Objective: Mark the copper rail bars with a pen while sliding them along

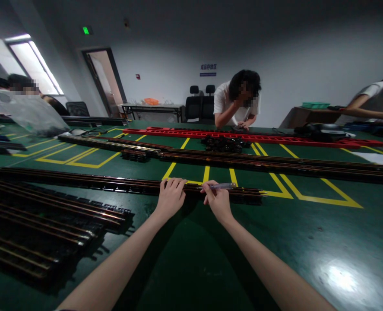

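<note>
On the green counter, the left hand lay open, fingers together, across the dark rail. Just right of it, the right hand pinched a pen over that rail. Beyond both hands ran longer rails and a red strip.

Long red plastic rack; behind it, two black office chairs; left of it, crumpled clear plastic bag.

Two hands, one pen
</note>
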The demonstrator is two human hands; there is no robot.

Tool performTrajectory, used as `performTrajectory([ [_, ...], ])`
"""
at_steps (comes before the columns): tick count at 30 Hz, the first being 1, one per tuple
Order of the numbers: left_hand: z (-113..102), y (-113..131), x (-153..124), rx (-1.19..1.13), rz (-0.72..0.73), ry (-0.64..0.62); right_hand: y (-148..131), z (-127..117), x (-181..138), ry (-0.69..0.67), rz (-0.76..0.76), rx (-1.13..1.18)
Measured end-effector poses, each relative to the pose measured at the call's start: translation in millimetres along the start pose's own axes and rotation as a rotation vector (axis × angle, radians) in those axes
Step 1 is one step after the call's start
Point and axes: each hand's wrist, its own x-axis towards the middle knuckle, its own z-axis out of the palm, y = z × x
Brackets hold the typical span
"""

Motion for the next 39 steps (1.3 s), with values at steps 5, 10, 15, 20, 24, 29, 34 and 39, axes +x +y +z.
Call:
performTrajectory([
  [5, -1.7, -0.2, -0.3, 0.006, -0.007, -0.017, 0.3, 1.9, -1.0, 0.016, -0.003, 0.007],
  [10, -3.4, -0.3, -0.3, 0.017, -0.014, -0.027, 0.5, 3.2, -1.5, 0.03, -0.014, -0.009],
  [15, -5.9, 0.6, 0.6, 0.016, -0.039, -0.034, 0.9, 0.6, -0.1, 0.004, -0.014, -0.007],
  [20, -7.5, 1.3, 1.0, 0.008, -0.067, -0.027, 0.8, 0.5, -0.4, 0.013, -0.006, 0.004],
  [24, -7.6, 1.0, 0.8, 0.008, -0.083, -0.007, -1.0, 2.2, -2.1, 0.055, -0.008, 0.015],
  [29, -6.6, -1.1, 1.4, -0.01, -0.11, -0.007, -1.5, 2.6, -2.7, 0.057, -0.007, 0.018],
  [34, -3.9, -5.6, 2.1, -0.086, -0.097, -0.042, 0.7, 2.3, -1.5, 0.017, -0.012, 0.023],
  [39, -4.6, -6.7, 2.5, -0.135, -0.088, -0.051, 3.6, 3.3, -0.6, 0.016, -0.006, 0.018],
])
